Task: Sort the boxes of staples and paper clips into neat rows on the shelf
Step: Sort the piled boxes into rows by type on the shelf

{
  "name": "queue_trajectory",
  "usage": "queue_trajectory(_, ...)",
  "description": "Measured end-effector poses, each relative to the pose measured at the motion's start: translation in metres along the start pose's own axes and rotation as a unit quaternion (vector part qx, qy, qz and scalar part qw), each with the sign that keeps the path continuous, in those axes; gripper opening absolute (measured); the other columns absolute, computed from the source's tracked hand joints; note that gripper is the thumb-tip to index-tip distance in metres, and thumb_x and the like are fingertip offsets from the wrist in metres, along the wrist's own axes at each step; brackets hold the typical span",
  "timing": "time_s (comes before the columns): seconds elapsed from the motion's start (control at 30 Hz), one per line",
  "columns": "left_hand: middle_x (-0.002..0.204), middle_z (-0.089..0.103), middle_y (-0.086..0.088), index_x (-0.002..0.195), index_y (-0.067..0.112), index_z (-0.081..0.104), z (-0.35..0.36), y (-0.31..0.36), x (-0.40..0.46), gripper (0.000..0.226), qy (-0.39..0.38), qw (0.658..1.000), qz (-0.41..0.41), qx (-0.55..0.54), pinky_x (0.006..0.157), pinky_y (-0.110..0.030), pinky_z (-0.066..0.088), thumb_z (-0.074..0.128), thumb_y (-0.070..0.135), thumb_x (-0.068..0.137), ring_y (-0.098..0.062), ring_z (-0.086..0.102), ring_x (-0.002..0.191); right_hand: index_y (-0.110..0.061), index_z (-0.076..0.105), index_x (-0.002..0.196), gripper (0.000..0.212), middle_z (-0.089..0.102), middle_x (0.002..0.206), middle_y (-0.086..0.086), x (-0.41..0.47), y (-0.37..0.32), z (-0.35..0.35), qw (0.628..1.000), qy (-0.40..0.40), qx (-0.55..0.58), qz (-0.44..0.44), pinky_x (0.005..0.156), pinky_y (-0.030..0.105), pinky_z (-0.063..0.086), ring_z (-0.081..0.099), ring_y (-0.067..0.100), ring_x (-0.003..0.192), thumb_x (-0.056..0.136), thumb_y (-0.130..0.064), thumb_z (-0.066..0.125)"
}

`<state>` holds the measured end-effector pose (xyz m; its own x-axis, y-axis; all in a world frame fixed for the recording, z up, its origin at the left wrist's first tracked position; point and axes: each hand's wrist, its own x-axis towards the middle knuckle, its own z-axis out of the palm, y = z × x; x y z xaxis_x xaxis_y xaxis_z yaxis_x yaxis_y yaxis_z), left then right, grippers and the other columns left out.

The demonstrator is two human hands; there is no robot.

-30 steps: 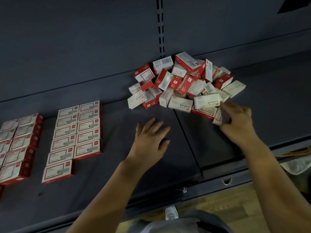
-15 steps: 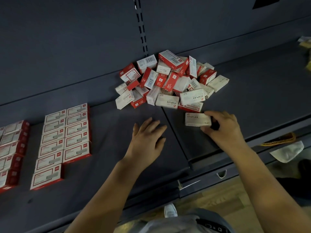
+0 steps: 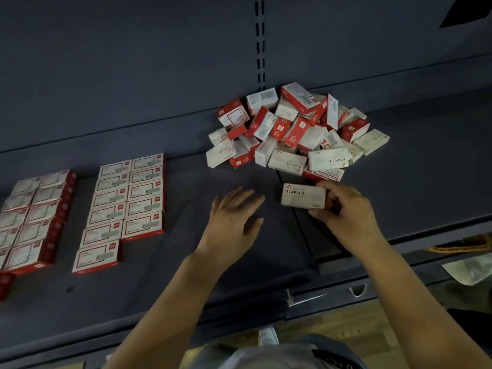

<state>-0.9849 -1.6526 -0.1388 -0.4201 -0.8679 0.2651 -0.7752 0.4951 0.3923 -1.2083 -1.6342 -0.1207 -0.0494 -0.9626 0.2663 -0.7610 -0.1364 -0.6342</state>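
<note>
The right hand (image 3: 348, 211) pinches a white staples box (image 3: 303, 195) just in front of the pile (image 3: 295, 129) on the shelf (image 3: 186, 262). The left hand (image 3: 231, 222) lies flat, fingers spread, beside it. Sorted rows (image 3: 122, 201) sit further left.

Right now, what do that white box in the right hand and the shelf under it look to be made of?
The white staples box, pinched by the right hand, looks like thin printed cardboard: sharp folded edges, matte face, printed lettering. The shelf looks like dark painted sheet metal, judging by its flat panels, the seam between them and the slotted upright behind; the dull finish leaves that open.
</note>
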Motion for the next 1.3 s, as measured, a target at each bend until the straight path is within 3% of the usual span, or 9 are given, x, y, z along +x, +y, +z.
queue_trajectory(0.1, 0.132, 0.054, -0.005, 0.126, 0.016, 0.058, -0.006, -0.007, -0.013, 0.043, 0.013, 0.998, -0.045, -0.044, 0.102, -0.057, 0.034, 0.057, 0.029, 0.085, -0.026, 0.041, 0.131, -0.009, 0.064, 0.100, 0.038, 0.048, 0.077, -0.020, 0.003, -0.015, 0.007, 0.999, -0.008, 0.034, -0.019, 0.064, 0.008, 0.039, 0.049, 0.008, 0.074, 0.066, -0.003, 0.079)
queue_trajectory(0.23, 0.137, 0.049, -0.003, 0.131, 0.017, 0.053, -0.020, -0.015, -0.030, 0.046, 0.022, 0.993, -0.095, -0.069, 0.109, -0.048, 0.029, 0.061, 0.027, 0.087, -0.020, 0.034, 0.134, -0.011, 0.063, 0.103, 0.040, 0.053, 0.079, -0.007, 0.003, -0.034, 0.021, 0.995, -0.035, 0.070, -0.055, 0.067, 0.020, 0.042, 0.052, 0.017, 0.079, 0.067, -0.005, 0.079)
queue_trajectory(0.37, 0.126, 0.058, -0.012, 0.125, 0.008, 0.058, -0.040, -0.025, -0.044, 0.052, 0.071, 0.991, -0.093, -0.068, 0.104, -0.044, 0.037, 0.060, 0.032, 0.079, -0.029, 0.048, 0.124, -0.014, 0.063, 0.111, 0.049, 0.056, 0.087, 0.001, 0.001, -0.059, 0.041, 0.991, -0.062, 0.085, -0.077, 0.071, 0.002, 0.036, 0.051, 0.007, 0.078, 0.066, -0.007, 0.080)
queue_trajectory(0.5, 0.125, 0.058, -0.013, 0.128, 0.007, 0.054, -0.061, -0.037, -0.056, 0.059, 0.090, 0.989, -0.083, -0.079, 0.101, -0.037, 0.037, 0.065, 0.032, 0.075, -0.030, 0.050, 0.121, -0.014, 0.063, 0.112, 0.051, 0.057, 0.087, 0.004, -0.001, -0.087, 0.062, 0.985, -0.092, 0.091, -0.111, 0.073, -0.001, 0.034, 0.049, 0.002, 0.078, 0.065, -0.007, 0.081)
queue_trajectory(0.63, 0.125, 0.058, -0.011, 0.127, 0.007, 0.055, -0.079, -0.054, -0.075, 0.060, 0.100, 0.988, -0.080, -0.089, 0.101, -0.035, 0.035, 0.067, 0.031, 0.074, -0.027, 0.048, 0.122, -0.015, 0.063, 0.110, 0.049, 0.054, 0.082, -0.002, -0.008, -0.118, 0.080, 0.981, -0.107, 0.100, -0.130, 0.073, 0.001, 0.035, 0.049, -0.001, 0.080, 0.065, -0.006, 0.081)
queue_trajectory(0.87, 0.122, 0.060, -0.008, 0.117, 0.005, 0.062, -0.115, -0.099, -0.119, 0.054, 0.116, 0.987, -0.074, -0.082, 0.103, -0.030, 0.029, 0.069, 0.032, 0.070, -0.011, 0.041, 0.122, -0.011, 0.064, 0.112, 0.052, 0.055, 0.077, -0.001, -0.020, -0.179, 0.115, 0.974, -0.134, 0.080, -0.167, 0.068, 0.015, 0.039, 0.055, 0.020, 0.077, 0.063, -0.005, 0.082)
queue_trajectory(1.03, 0.128, 0.056, -0.004, 0.123, 0.006, 0.057, -0.143, -0.143, -0.160, 0.063, 0.099, 0.987, -0.086, -0.091, 0.105, -0.030, 0.031, 0.054, 0.049, 0.078, -0.006, 0.035, 0.126, -0.004, 0.062, 0.116, 0.060, 0.046, 0.084, -0.024, -0.028, -0.230, 0.148, 0.962, -0.144, 0.070, -0.219, 0.076, 0.014, 0.034, 0.052, 0.015, 0.087, 0.060, -0.004, 0.084)
queue_trajectory(1.13, 0.127, 0.057, -0.006, 0.122, 0.005, 0.058, -0.162, -0.168, -0.184, 0.062, 0.107, 0.986, -0.094, -0.086, 0.105, -0.029, 0.029, 0.053, 0.049, 0.078, -0.010, 0.035, 0.127, -0.003, 0.059, 0.121, 0.064, 0.049, 0.087, -0.016, -0.034, -0.259, 0.169, 0.960, -0.149, 0.058, -0.231, 0.079, 0.021, 0.036, 0.050, 0.015, 0.089, 0.062, -0.005, 0.083)
queue_trajectory(1.3, 0.125, 0.058, -0.005, 0.120, 0.004, 0.059, -0.195, -0.211, -0.228, 0.062, 0.139, 0.980, -0.118, -0.078, 0.104, -0.040, 0.035, 0.057, 0.048, 0.076, -0.014, 0.041, 0.125, -0.008, 0.051, 0.131, 0.064, 0.051, 0.089, -0.010, -0.044, -0.309, 0.207, 0.954, -0.187, 0.059, -0.228, 0.088, 0.022, 0.030, 0.045, 0.013, 0.096, 0.072, -0.009, 0.077)
